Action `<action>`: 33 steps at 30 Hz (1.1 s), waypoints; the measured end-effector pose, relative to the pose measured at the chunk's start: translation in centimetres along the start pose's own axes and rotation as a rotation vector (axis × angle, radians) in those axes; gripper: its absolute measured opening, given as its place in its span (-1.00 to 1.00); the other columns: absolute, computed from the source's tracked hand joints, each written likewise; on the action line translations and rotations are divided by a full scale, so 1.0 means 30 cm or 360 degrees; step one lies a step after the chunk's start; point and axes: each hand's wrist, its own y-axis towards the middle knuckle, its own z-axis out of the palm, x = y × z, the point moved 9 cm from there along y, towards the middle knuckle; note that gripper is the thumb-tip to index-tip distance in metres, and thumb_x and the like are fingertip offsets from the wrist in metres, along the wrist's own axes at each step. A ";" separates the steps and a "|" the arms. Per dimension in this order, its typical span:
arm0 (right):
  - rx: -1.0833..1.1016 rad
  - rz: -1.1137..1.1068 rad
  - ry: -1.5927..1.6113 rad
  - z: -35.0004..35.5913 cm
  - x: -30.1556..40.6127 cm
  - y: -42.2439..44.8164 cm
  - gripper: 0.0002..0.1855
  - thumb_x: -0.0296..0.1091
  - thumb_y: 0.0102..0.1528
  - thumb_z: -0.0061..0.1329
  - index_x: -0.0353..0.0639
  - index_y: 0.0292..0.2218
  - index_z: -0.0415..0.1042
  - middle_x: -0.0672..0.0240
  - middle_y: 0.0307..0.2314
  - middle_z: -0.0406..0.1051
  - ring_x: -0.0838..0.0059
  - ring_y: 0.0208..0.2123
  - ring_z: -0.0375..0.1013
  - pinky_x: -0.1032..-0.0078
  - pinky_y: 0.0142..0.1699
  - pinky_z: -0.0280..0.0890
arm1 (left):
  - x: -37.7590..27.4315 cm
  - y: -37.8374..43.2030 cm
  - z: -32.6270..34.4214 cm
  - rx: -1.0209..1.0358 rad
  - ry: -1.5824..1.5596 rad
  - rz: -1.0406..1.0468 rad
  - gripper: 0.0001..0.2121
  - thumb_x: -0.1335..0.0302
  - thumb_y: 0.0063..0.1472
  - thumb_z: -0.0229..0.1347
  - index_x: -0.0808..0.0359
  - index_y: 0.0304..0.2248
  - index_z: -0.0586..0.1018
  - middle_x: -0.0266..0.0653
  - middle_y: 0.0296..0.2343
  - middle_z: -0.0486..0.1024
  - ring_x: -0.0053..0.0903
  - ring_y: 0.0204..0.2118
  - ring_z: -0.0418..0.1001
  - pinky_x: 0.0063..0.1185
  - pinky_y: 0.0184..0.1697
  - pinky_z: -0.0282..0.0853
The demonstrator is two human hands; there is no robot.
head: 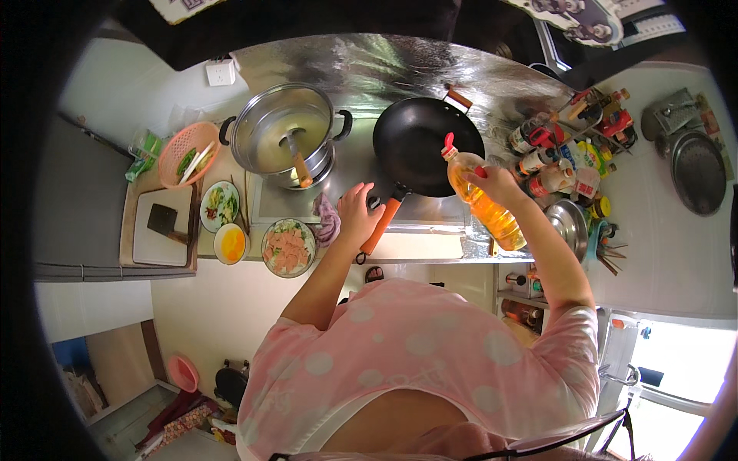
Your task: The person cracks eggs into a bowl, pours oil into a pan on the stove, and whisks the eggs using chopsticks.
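My right hand [494,185] grips a clear plastic bottle of yellow cooking oil [500,222] by its red handle. The bottle leans with its neck and raised red cap over the right side of a black wok [426,138] on the stove. No stream of oil can be made out. At the front of the stove, my left hand [360,216] is over a black control knob [373,202], fingers spread, left of the wok's orange handle [383,227]. Whether it touches the knob I cannot tell. A purple cloth [327,219] lies just left of that hand.
A steel pot [281,132] with a wooden-handled ladle stands left. Nearer are a bowl of pink meat pieces [288,248], a bowl of beaten egg [232,244], a plate of chopped vegetables [219,206] and a cleaver [163,221] on a board. Sauce bottles [536,161] crowd the right.
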 end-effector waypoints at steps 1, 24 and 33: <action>0.0011 -0.0009 -0.0009 0.004 0.015 0.009 -0.35 0.26 -0.09 -0.06 -0.30 -0.36 0.44 0.07 -0.57 0.42 0.19 -0.48 0.43 0.39 -0.31 0.29 | 0.007 -0.002 -0.005 -0.0006 0.0002 -0.0015 -0.50 0.32 -0.08 0.16 0.17 -0.09 0.33 -0.14 -0.11 0.26 -0.26 -0.01 0.17 -0.30 0.02 -0.01; 0.0303 -0.0004 0.0229 0.121 0.171 0.324 -0.53 0.03 -0.03 0.01 -0.26 -0.65 0.42 0.35 -0.74 0.41 0.54 -0.70 0.43 0.61 -0.53 0.33 | 0.061 -0.001 -0.053 -0.0136 0.0069 -0.0038 -0.60 0.31 -0.06 0.15 0.12 -0.17 0.39 -0.22 -0.14 0.28 -0.30 -0.04 0.18 -0.33 -0.04 0.02; 0.0101 0.0121 0.0200 -0.004 0.102 0.453 -0.48 0.08 -0.02 -0.02 -0.29 -0.63 0.47 0.33 -0.74 0.42 0.51 -0.71 0.41 0.60 -0.53 0.30 | 0.087 0.007 -0.081 -0.0073 0.0095 -0.0110 -0.60 0.30 -0.03 0.14 0.10 -0.16 0.40 -0.25 -0.11 0.27 -0.32 -0.02 0.18 -0.33 0.01 0.01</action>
